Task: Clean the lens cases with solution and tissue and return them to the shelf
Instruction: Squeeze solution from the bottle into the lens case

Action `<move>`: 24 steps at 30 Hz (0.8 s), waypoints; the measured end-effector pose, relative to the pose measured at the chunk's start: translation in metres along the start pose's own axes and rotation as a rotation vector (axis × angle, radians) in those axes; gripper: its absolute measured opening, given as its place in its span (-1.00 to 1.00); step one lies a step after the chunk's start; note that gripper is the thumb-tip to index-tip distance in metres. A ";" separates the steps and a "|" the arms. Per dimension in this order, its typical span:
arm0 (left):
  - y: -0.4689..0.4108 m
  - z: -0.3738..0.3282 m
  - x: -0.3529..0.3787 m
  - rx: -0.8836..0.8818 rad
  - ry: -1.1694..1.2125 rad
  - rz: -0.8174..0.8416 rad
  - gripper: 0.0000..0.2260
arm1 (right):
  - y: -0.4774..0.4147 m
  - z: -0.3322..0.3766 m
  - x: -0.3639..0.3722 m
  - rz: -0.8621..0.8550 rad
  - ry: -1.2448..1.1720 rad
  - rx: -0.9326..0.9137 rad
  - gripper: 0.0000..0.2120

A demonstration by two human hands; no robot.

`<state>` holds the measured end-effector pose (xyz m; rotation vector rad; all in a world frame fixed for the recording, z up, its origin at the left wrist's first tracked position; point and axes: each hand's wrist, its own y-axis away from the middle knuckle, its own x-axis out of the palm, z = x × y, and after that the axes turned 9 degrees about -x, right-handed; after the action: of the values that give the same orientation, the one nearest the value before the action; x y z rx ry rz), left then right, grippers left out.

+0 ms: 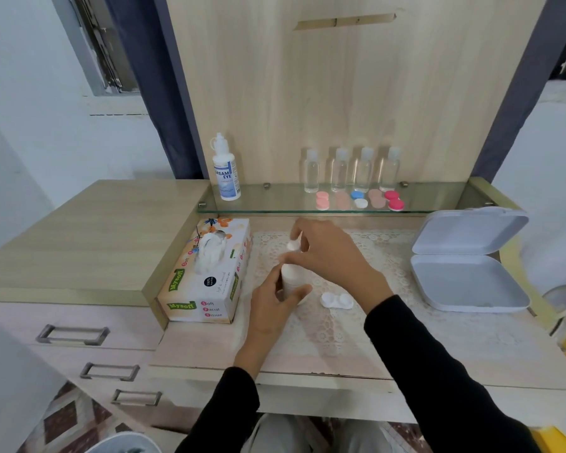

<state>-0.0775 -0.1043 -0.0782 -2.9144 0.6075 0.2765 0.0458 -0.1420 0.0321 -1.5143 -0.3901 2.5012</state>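
I see the left hand point(275, 305) wrapped round a small white bottle point(289, 280) mid-tabletop point(209, 348). The right hand point(327, 253) pinches its cap point(293, 246). The white lens case point(337, 300), two joined round cups, lies just beside the bottle.

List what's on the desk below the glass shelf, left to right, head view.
tissue box → white bottle, gripped by the left hand with the right hand at its cap → white lens case → open white box
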 end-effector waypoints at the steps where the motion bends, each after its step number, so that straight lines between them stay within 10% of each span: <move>1: 0.000 0.000 0.000 -0.001 -0.003 0.000 -0.68 | -0.002 0.000 0.000 0.013 0.003 -0.022 -0.73; 10: 0.000 0.000 0.000 0.023 -0.023 -0.014 -0.64 | -0.011 -0.003 -0.026 0.056 -0.226 -0.179 -0.62; 24: -0.001 0.001 0.000 0.085 -0.059 -0.051 -0.54 | 0.007 -0.057 0.047 0.085 0.156 0.176 -0.79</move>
<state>-0.0770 -0.1029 -0.0786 -2.8252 0.5221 0.3206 0.0748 -0.1279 -0.0344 -1.6702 -0.0801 2.3840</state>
